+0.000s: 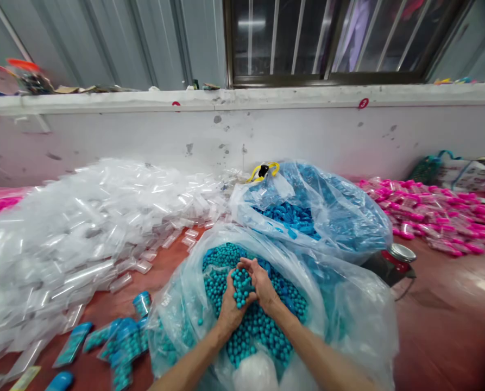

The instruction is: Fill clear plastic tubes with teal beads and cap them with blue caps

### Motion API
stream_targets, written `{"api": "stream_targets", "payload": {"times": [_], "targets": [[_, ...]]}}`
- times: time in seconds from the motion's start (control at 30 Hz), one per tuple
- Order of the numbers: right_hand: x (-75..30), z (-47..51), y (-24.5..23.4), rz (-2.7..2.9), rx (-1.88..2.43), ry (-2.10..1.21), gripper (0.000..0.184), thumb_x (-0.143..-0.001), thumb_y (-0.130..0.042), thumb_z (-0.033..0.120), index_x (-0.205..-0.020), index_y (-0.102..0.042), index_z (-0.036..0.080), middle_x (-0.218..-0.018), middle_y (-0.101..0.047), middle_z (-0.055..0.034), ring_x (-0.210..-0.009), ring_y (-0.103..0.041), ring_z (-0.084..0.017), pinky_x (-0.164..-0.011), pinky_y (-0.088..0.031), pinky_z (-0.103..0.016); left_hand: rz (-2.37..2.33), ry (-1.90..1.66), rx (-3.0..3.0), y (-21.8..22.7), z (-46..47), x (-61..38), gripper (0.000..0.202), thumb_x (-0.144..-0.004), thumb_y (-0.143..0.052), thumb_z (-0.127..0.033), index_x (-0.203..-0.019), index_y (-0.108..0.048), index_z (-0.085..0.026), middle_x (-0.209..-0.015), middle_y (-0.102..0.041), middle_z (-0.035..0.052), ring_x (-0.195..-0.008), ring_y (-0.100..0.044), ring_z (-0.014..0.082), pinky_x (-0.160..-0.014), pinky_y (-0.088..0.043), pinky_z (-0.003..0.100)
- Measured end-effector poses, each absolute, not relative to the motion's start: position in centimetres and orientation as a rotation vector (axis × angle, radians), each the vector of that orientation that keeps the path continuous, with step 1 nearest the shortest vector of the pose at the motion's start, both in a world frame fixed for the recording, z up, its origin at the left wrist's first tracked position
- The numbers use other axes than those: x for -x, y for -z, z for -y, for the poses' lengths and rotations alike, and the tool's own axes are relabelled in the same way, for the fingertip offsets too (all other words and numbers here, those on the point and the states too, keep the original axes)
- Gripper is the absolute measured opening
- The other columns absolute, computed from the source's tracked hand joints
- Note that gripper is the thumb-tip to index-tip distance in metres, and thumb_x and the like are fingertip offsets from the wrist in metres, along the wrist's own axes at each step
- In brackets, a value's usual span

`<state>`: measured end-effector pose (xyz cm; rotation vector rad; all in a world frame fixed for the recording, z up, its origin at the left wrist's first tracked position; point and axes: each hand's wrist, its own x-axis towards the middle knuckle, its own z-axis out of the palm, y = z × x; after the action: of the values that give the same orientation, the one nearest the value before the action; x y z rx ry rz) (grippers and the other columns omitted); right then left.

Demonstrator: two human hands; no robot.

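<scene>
Many teal beads [241, 285] fill the cupped grip of left hand [229, 310] and right hand [267, 289], palms mostly hidden.

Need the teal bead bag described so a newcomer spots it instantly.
At the near middle of the red surface sits an open plastic bag, left hand and right hand cupped at its mouth. Mostly round teal beads show inside; the bag behind holds deeper-blue pieces.

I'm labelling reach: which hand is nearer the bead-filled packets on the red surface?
Left. The left hand is cupped around teal beads, to the right of the packets; the right hand is cupped beside it, farther right.
</scene>
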<state>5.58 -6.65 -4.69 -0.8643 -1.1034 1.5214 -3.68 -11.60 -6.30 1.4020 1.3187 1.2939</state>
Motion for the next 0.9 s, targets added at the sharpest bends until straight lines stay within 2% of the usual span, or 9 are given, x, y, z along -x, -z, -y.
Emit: {"api": "stream_targets", "payload": {"times": [0.13, 0.2, 0.3, 0.4, 0.47, 0.57, 0.67, 0.8, 0.9], "targets": [[-5.8, 7.0, 5.6, 1.321, 0.899, -1.354, 0.051, -0.08, -0.04, 0.059, -0.099, -0.065, 0.019, -0.101, -0.065, -0.0065, -0.101, -0.055, -0.022, -0.096, -0.035, -0.039, -1.432, -1.165, -1.491, 6.5, 11.9, 4.7, 0.09, -0.061, -0.067, -0.035, -0.134, -0.017, -0.013, -0.137, -0.034, 0.0173, -0.125, -0.035, 0.0277, -0.102, -0.029, 0.043], [-5.9, 7.2, 5.7, 1.375, 0.895, -1.336, 0.05, -0.084, -0.035, 0.056, -0.102, -0.064, 0.018, -0.102, -0.065, -0.0068, -0.102, -0.055, -0.022, -0.095, -0.036, -0.04, -1.566, -1.142, -1.546, 6.5, 12.5, 5.3, 0.09, -0.06, -0.067, -0.031, -0.133, -0.019, -0.01, -0.137, -0.032, 0.0194, -0.126, -0.032, 0.0302, -0.102, -0.028, 0.046], [-6.5, 7.9, 5.4, 1.524, 0.929, -1.258, 0.044, -0.087, -0.036, 0.046, -0.108, -0.061, 0.018, -0.106, -0.063, -0.0082, -0.104, -0.054, -0.021, -0.096, -0.036, -0.04, -1.756, -1.169, -1.69, 6.9, 13.9, 6.2, 0.064, -0.067, -0.059, -0.025, -0.125, -0.035, -0.011, -0.126, -0.044, 0.0157, -0.12, -0.04, 0.0282, -0.1, -0.03, 0.047], [-7.4, 9.5, 5.2, 1.77, 1.018, -1.085, 0.036, -0.087, -0.039, 0.033, -0.114, -0.058, 0.019, -0.121, -0.055, -0.0086, -0.116, -0.045, -0.021, -0.101, -0.03, -0.04, -1.827, -1.17, -1.845, 7.1, 15.3, 6.3, 0.034, -0.075, -0.05, -0.023, -0.108, -0.05, -0.016, -0.106, -0.055, 0.0101, -0.104, -0.051, 0.0253, -0.093, -0.037, 0.047], [-7.8, 10.9, 5.1, 1.933, 1.101, -0.948, 0.036, -0.087, -0.038, 0.028, -0.12, -0.053, 0.02, -0.131, -0.045, -0.0089, -0.125, -0.034, -0.021, -0.104, -0.024, -0.042, -1.813, -1.129, -1.906, 6.9, 15.9, 6.1, 0.026, -0.076, -0.049, -0.024, -0.101, -0.054, -0.019, -0.099, -0.058, 0.0082, -0.098, -0.053, 0.0247, -0.09, -0.04, 0.046], [-8.1, 12.9, 4.9, 2.155, 1.193, -0.739, 0.04, -0.088, -0.035, 0.022, -0.127, -0.044, 0.019, -0.138, -0.036, -0.0096, -0.13, -0.022, -0.024, -0.106, -0.017, -0.048, -1.785, -1.069, -1.841, 6.3, 15.9, 5.6, 0.026, -0.075, -0.049, -0.023, -0.1, -0.055, -0.019, -0.098, -0.059, 0.0077, -0.093, -0.055, 0.0234, -0.085, -0.044, 0.042], [-7.9, 14.4, 4.5, 2.298, 1.212, -0.601, 0.041, -0.088, -0.034, 0.016, -0.129, -0.042, 0.019, -0.136, -0.038, -0.0098, -0.13, -0.024, -0.025, -0.105, -0.017, -0.051, -1.8, -1.075, -1.678, 6.0, 15.4, 5.4, 0.029, -0.073, -0.05, -0.024, -0.101, -0.054, -0.018, -0.095, -0.06, 0.0078, -0.088, -0.058, 0.0235, -0.079, -0.046, 0.04], [-8.2, 15.6, 3.8, 2.399, 1.117, -0.581, 0.044, -0.085, -0.043, 0.019, -0.129, -0.04, 0.021, -0.139, -0.035, -0.0092, -0.13, -0.022, -0.026, -0.104, -0.018, -0.051, -1.712, -1.07, -1.749, 6.1, 15.2, 5.6, 0.029, -0.072, -0.044, -0.02, -0.098, -0.057, -0.02, -0.096, -0.06, 0.0072, -0.091, -0.057, 0.0221, -0.084, -0.044, 0.038], [-9.2, 14.9, 3.0, 2.351, 1.069, -0.62, 0.033, -0.087, -0.041, 0.021, -0.118, -0.052, 0.027, -0.129, -0.047, -0.0043, -0.122, -0.038, -0.021, -0.101, -0.028, -0.042, -1.71, -1.062, -1.771, 5.7, 15.5, 5.7, 0.021, -0.073, -0.043, -0.021, -0.088, -0.058, -0.021, -0.086, -0.059, 0.0054, -0.08, -0.056, 0.0204, -0.077, -0.045, 0.036]]}}
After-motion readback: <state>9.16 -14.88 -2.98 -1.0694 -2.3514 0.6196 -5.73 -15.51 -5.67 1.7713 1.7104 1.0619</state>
